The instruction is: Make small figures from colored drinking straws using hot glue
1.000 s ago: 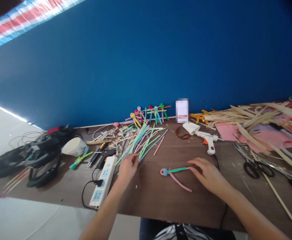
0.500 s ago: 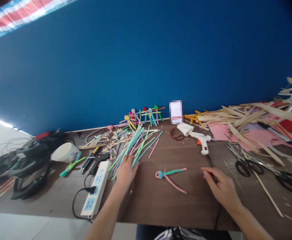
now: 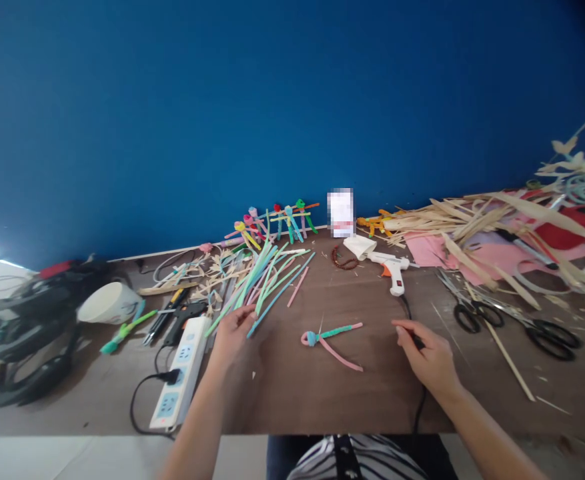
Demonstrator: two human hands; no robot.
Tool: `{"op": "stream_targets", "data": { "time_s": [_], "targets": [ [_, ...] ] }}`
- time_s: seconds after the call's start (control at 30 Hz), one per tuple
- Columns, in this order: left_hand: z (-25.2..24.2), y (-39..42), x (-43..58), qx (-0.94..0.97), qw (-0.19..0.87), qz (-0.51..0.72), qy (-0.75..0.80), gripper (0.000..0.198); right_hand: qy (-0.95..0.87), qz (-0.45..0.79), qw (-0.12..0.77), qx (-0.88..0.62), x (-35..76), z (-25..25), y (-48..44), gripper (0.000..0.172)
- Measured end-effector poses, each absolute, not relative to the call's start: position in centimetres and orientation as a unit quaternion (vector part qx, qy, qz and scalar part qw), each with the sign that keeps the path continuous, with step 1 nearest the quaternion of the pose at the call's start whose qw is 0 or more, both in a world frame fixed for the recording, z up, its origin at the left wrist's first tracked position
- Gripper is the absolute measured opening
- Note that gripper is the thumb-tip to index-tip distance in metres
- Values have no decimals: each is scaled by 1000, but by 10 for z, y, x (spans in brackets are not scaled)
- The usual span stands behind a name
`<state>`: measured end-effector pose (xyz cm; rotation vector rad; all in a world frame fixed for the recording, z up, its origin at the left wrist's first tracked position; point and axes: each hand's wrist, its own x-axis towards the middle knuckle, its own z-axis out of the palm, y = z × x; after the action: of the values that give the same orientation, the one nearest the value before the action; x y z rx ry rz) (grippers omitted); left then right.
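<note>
Left hand (image 3: 232, 333): lies palm down on the brown surface (image 3: 297, 393), fingertips on the near ends of the coloured stems (image 3: 265, 280).
Left grip: fingers bent over the stem ends; whether they are clamped on a stem cannot be told.
Right hand (image 3: 428, 357): rests at the right of centre, lying over the black cord (image 3: 405, 307).
Right grip: fingers loosely curled above the cord; apart or clamped cannot be told.
Pink-and-teal piece (image 3: 329, 337): flat on the surface between the two hands, touching neither.
Glue gun (image 3: 392, 270): on its side beyond the right hand, at the far end of the cord.
Power strip (image 3: 179, 373): just left of the left forearm.
Scissors (image 3: 472, 313): right of the right hand, well apart.
Cup (image 3: 107, 303): on its side at far left.
Small figures (image 3: 277, 223): against the blue wall (image 3: 292, 100).
Pale strips (image 3: 472, 220): heaped at far right.
</note>
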<state>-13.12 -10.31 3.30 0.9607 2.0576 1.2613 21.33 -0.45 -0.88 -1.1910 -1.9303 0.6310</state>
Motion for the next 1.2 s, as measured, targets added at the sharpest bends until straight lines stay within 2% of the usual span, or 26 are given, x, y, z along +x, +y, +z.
{"op": "stream_targets", "data": {
  "time_s": [0.1, 0.33, 0.47, 0.57, 0.67, 0.77, 0.9, 1.0, 1.2],
  "targets": [
    [33, -109, -132, 224, 385, 605, 660, 39, -760, 242, 387, -463, 213, -11, -3, 22],
    [32, -120, -128, 164, 474, 652, 568, 30, -768, 225, 391, -455, 212, -11, -2, 21],
    [37, -126, -118, 196, 483, 628, 577, 25, -773, 218, 403, -438, 210, 3, -5, 17],
    [48, -129, -94, 253, 499, 566, 606, 22, -804, 207, 419, -367, 207, 34, -16, 14],
    [66, -129, -59, 366, 529, 446, 622, 21, -852, 183, 429, -237, 201, 80, -37, 27],
    [81, -128, -27, 466, 570, 366, 569, 20, -916, 129, 357, -131, 191, 119, -59, 31],
    [85, -130, -2, 478, 644, 327, 499, 23, -952, 144, 178, -204, 183, 127, -76, 17],
    [79, -126, 0, 524, 586, 292, 545, 23, -940, 204, 116, -247, 189, 107, -77, 17],
    [73, -89, -4, 651, 263, 231, 674, 21, -858, 328, 131, -373, 206, 72, -61, 22]
  ]
}}
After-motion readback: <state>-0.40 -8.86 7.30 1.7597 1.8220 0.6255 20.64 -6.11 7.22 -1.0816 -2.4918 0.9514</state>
